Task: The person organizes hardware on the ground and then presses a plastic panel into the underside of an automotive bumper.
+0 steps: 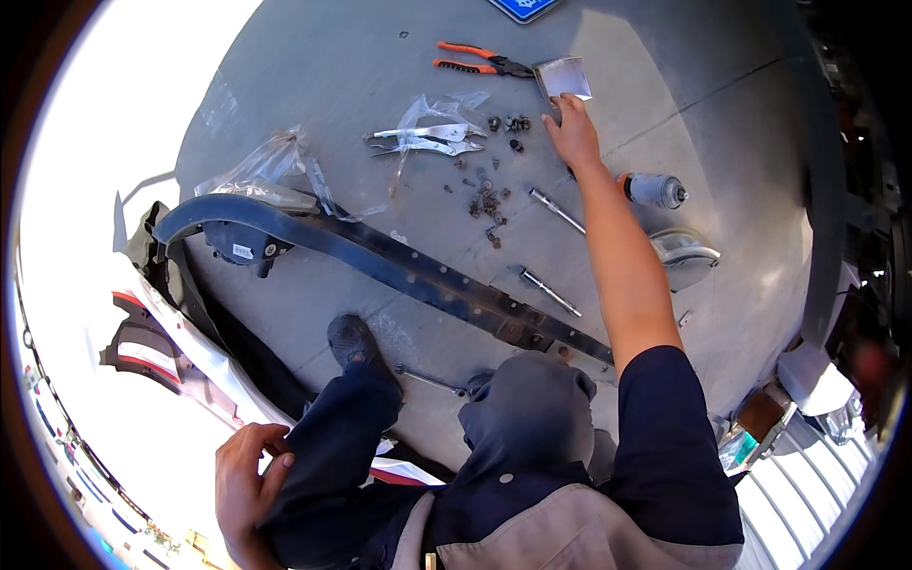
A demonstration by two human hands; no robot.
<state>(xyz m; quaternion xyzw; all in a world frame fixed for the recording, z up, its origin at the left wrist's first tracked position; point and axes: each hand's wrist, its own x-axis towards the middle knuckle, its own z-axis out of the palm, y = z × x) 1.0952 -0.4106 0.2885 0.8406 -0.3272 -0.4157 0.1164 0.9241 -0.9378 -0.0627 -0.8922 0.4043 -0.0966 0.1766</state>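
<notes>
Right hand (pixel 573 133), fingers spread, reaches to the small metal plate (pixel 564 76); grip an edge. Left hand (pixel 245 475) rests curled on knee.

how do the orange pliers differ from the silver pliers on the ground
The orange pliers have orange-coated handles; the silver pliers are bare metal all over. The orange pliers lie on bare concrete, farther from the person; the silver pliers lie partly on a clear plastic bag. The orange pliers' nose points at a small grey sheet by the right hand; the silver pliers' nose points toward loose bolts. Both lie flat, unheld, noses pointing right.
</notes>
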